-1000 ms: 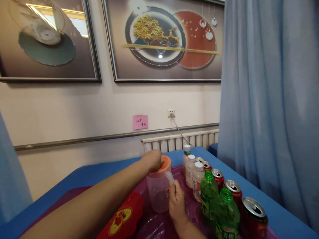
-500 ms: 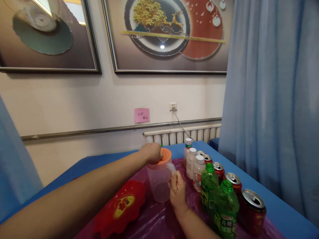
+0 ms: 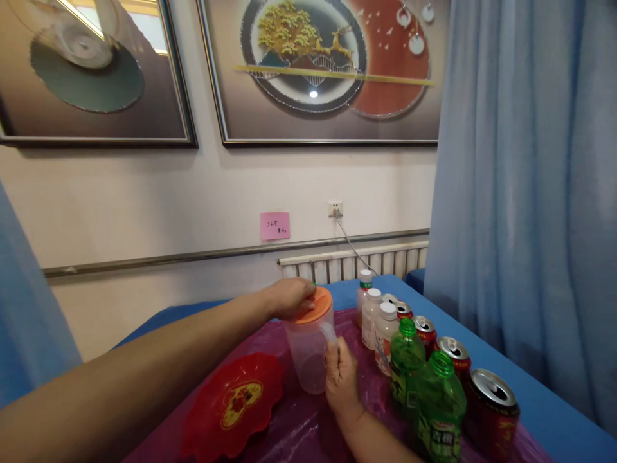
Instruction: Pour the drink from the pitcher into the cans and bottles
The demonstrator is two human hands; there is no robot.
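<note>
A translucent plastic pitcher (image 3: pixel 307 360) stands upright on the purple sheet, with an orange lid (image 3: pixel 322 305) on top. My left hand (image 3: pixel 293 298) reaches across from the left, its fingers closed on the lid's raised middle; the fingertips are partly hidden. Lower down, my right hand (image 3: pixel 343 376) is wrapped round the pitcher's handle (image 3: pixel 328 331). Left of the pitcher lies a red scalloped plate (image 3: pixel 205 411) with a yellow printed design.
On the right stand white-capped bottles (image 3: pixel 386 334), green bottles (image 3: pixel 441 402) and several opened drink cans (image 3: pixel 492 411). The purple sheet (image 3: pixel 308 431) covers part of a blue table (image 3: pixel 540 386). A radiator (image 3: pixel 357 262) and blue curtains (image 3: pixel 511 161) are behind.
My left fingers have shifted and straightened a little on the lid, so more of its top shows. The handle and my right hand have moved slightly left.
</note>
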